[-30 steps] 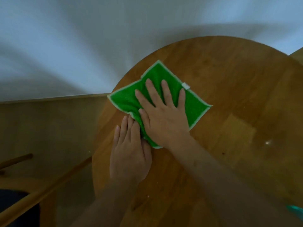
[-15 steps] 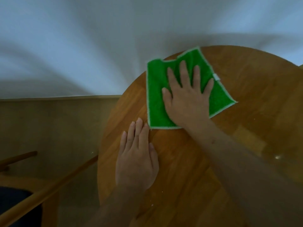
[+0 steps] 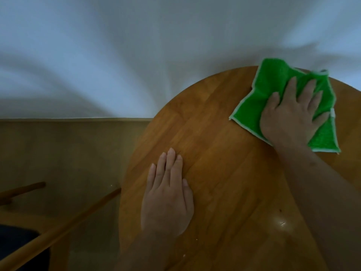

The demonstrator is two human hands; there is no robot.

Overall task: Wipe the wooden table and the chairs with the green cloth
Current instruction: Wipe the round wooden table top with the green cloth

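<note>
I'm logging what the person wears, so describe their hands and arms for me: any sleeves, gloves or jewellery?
Both are bare. The left hand and right hand show no gloves, rings or watch, and both forearms are uncovered as far as the view shows. No sleeve is visible.

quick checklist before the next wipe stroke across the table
1. Right hand presses on the green cloth: ok.
2. Cloth lies flat: not ok, it is bunched at the far edge.
3. Cloth fully on the wooden table: not ok, its far corner hangs past the rim.
4. Left hand rests flat on the table, apart from the cloth: ok.
5. Specks near the front of the table wiped: not ok.
6. Chair at left wiped: cannot tell.
</note>
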